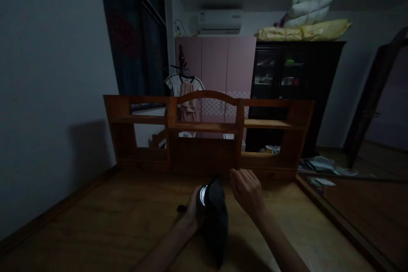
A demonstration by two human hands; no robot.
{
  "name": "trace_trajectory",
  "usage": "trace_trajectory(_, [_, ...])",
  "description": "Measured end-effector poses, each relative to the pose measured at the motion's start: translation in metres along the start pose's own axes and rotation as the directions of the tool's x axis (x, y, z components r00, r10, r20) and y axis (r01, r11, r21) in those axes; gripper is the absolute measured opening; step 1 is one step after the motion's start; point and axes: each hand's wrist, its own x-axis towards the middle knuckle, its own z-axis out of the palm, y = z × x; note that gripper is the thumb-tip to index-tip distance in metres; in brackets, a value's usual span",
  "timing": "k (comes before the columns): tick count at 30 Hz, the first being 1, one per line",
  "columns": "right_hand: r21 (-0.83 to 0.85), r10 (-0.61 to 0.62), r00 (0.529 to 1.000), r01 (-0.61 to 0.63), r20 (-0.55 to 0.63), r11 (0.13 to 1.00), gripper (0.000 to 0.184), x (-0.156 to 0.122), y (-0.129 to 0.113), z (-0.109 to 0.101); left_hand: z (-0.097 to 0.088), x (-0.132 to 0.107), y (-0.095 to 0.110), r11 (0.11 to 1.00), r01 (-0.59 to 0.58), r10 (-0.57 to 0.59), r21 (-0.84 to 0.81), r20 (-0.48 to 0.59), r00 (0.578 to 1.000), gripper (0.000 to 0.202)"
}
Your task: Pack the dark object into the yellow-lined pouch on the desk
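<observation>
My left hand (193, 208) is wrapped round a dark object with a shiny silver band (203, 195); its exact kind is too dark to tell. Against it, on the right, a black, pointed, sheet-like piece (218, 216) stretches up and down over the wooden surface (127, 221). A small black end (182, 208) sticks out left of the hand. My right hand (247, 189) is raised just to the right of the black piece, apart from it. Its fingers are curled closed, and whatever may be inside them is hidden.
A low wooden shelf unit (204, 127) spans the far edge of the surface. Walls it on the left is a white wall (54, 93); a raised wooden edge (338, 221) runs along the right. Beyond stand a pink wardrobe (215, 63) and a dark cabinet (296, 93).
</observation>
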Motion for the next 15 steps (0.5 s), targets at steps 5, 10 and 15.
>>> trace_trajectory(5, [0.207, 0.026, 0.984, -0.063, 0.177, 0.976, 0.024, -0.032, 0.007, 0.035, -0.002, 0.001, -0.001, 0.999, -0.031, 0.030, -0.021, -0.032, 0.999, 0.043])
trace_trajectory(10, [0.339, -0.003, 0.960, -0.096, 0.282, 0.936, 0.035, -0.043, -0.017, 0.036, -0.004, 0.003, -0.002, 0.999, -0.024, 0.023, -0.022, -0.052, 0.998, 0.039])
trace_trajectory(15, [0.410, -0.038, 0.930, -0.124, 0.365, 0.903, 0.043, -0.047, -0.029, 0.041, -0.001, -0.002, -0.001, 0.996, -0.050, 0.048, -0.078, -0.036, 0.998, 0.030])
